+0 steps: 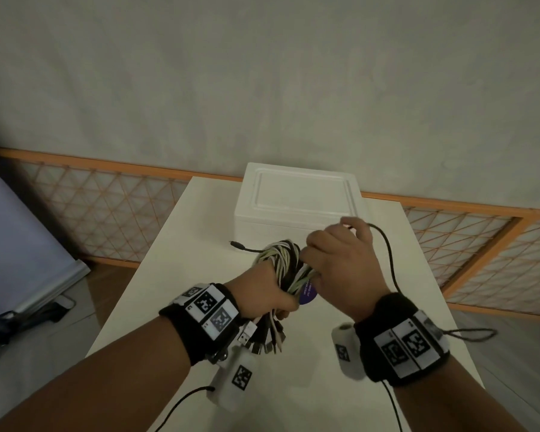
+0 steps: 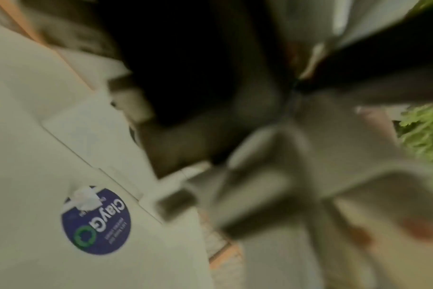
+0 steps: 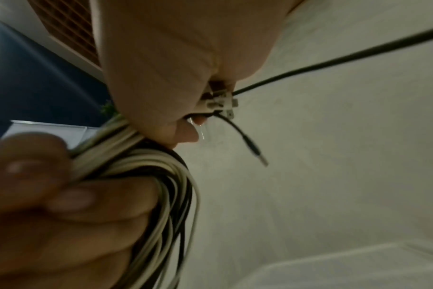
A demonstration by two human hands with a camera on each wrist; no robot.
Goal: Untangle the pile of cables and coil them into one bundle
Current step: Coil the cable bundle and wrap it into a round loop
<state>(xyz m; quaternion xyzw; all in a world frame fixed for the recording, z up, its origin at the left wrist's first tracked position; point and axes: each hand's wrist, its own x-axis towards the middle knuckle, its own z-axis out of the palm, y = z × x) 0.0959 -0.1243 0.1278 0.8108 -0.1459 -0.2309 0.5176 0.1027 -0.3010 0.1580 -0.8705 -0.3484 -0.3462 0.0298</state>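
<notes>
A coiled bundle of white and black cables (image 1: 282, 265) is held above the white table (image 1: 293, 385). My left hand (image 1: 268, 294) grips the bundle, with several USB plugs (image 1: 262, 336) hanging below the fist. My right hand (image 1: 334, 254) is curled over the top of the bundle (image 3: 161, 185) and pinches a thin black cable (image 1: 387, 251) that arcs back past my right wrist. The black cable's short plug end (image 1: 236, 244) (image 3: 255, 152) sticks out to the left. The left wrist view is blurred and shows a round blue sticker (image 2: 97, 223).
A white foam box (image 1: 296, 198) stands on the table just behind the hands. An orange lattice rail (image 1: 106, 198) runs behind the table. A blue-grey panel (image 1: 19, 244) leans at the far left on the floor.
</notes>
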